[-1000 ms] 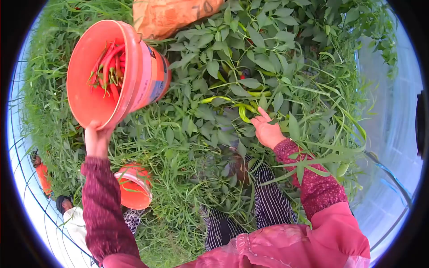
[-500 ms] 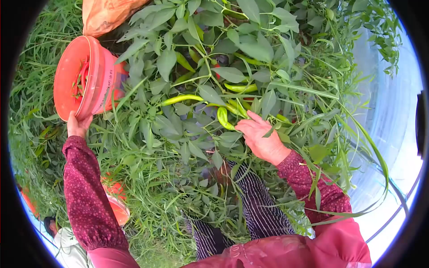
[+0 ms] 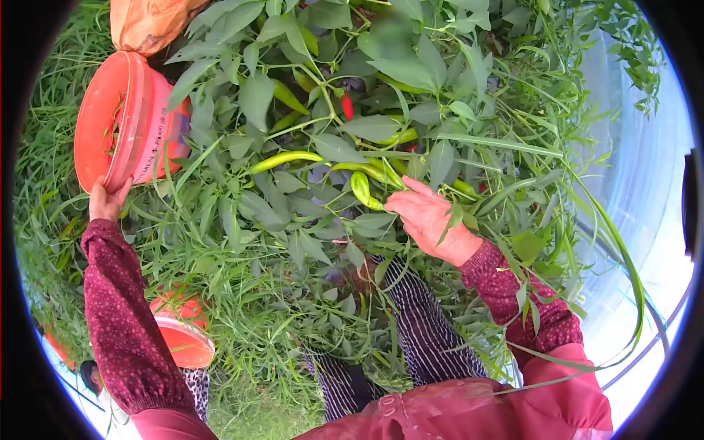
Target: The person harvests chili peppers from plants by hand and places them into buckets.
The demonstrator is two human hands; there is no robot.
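My left hand [image 3: 109, 199] is closed on the rim of a red-orange bucket [image 3: 150, 121], which is tilted so its opening faces left. Some red chili peppers and green bits [image 3: 112, 136] show inside it. My right hand [image 3: 433, 222] is in the pepper plant, back of the hand up, fingers bent together. Its fingertips are partly hidden, right beside a curled green pepper [image 3: 362, 189] and the ends of other green peppers [image 3: 392, 174]. Farther left hangs a long yellow-green pepper [image 3: 286, 160]. A red pepper [image 3: 346, 106] shows above, between leaves.
An orange sack [image 3: 152, 23] stands behind the bucket. Another red-orange bucket [image 3: 183, 343] is in the grass at lower left, near a person [image 3: 92, 378]. Tall grass surrounds the plants, and long blades cross my right sleeve. Clear plastic sheeting [image 3: 623, 176] rises on the right.
The bucket and my left hand have shifted slightly left and up in view, its contents now less visible. My right hand stays at the same peppers. More of the upper red pepper shows.
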